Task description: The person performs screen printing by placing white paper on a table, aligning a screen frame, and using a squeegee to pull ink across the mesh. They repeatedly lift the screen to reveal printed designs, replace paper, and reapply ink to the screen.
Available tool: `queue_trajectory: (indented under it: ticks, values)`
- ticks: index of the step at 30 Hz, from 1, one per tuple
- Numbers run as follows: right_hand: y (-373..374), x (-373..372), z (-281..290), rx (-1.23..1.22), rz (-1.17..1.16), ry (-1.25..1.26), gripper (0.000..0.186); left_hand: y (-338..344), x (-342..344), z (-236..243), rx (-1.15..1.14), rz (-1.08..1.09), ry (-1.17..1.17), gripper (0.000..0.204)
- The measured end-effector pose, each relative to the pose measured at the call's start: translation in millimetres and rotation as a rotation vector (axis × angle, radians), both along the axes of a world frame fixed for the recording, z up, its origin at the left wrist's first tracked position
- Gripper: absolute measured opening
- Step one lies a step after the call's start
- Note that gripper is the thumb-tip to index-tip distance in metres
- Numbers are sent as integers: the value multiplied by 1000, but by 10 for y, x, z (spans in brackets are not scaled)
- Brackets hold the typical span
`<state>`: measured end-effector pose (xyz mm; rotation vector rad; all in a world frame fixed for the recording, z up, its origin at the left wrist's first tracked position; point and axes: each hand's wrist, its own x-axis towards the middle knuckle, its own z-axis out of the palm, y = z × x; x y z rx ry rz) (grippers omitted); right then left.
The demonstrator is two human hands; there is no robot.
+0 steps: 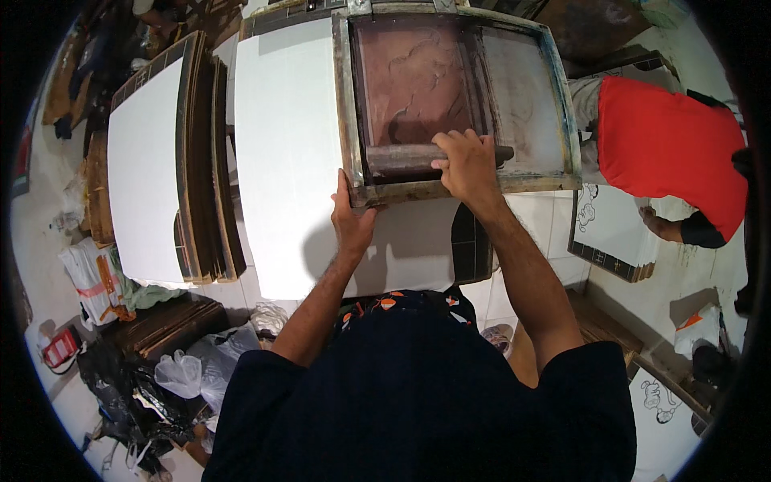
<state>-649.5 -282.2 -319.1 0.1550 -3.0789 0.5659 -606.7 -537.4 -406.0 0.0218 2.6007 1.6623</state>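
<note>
A wooden-framed printing screen [348, 120] lies over a white sheet [285, 161] on a board in front of me. Inside its frame is a reddish-brown mesh area [414, 80] with wet-looking dark streaks. My right hand [468, 165] is closed over a squeegee [401, 159], which lies crosswise at the screen's near end. At the near left corner of the frame, my left hand [353, 229] rests with its index finger stretched along the side and its thumb apart, against the near edge. The squeegee's lower edge is hidden.
To the left, another board stack [205, 161] carries a white sheet [144, 169]. A person in a red top [671, 136] bends on the right, one hand near printed sheets [614, 229]. Plastic bags [209, 373] lie at lower left. Another printed sheet [658, 418] shows at lower right.
</note>
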Motion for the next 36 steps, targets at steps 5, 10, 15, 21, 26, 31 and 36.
queue_trajectory:
  ticks: [5,10,15,21,26,31,36]
  values:
    - [62,-129,-145,-34,48,53,28,16,8,22,-74,7,-9,103]
    - [354,-1317,-373,19,72,211,25,0,31,56,-69,9,-68,102]
    - [643,-2875,-581,145,62,305,37,-17,22,66,-35,-22,-77,100]
    - [500,-2512,-671,82,6,335,32,-29,31,77,-36,-39,-50,100]
    - [190,-575,-354,30,13,162,38,-18,56,38,-52,-26,-31,98]
    - [-165,620,-38,21,-24,195,41,21,-22,248,-53,-25,-19,104]
    - [-151,495,694,81,-82,377,54,99,-204,1295,308,0,12,118]
